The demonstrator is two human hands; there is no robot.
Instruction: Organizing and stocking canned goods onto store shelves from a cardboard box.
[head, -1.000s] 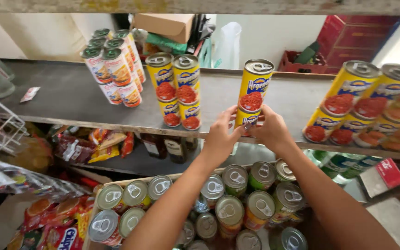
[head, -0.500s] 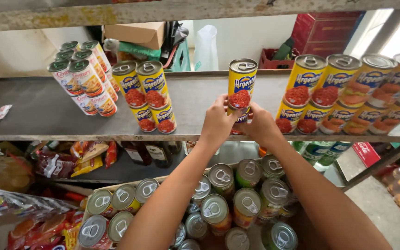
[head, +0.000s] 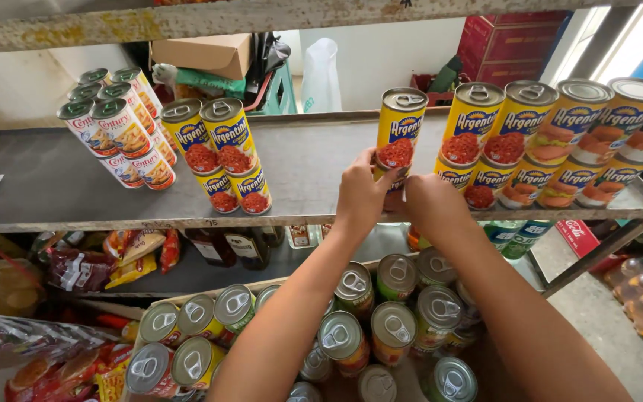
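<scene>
both hands gripping stacked yellow cans, grey shelf

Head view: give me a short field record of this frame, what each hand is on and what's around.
left hand: grips the lower of two stacked yellow cans on its left side
right hand: grips the same stack on its right side
stack position: upright on the grey shelf, just left of the row of yellow cans
other shelf stock: pair of yellow can stacks; white-label cans at far left
below: open box of cans seen lid-up
</scene>
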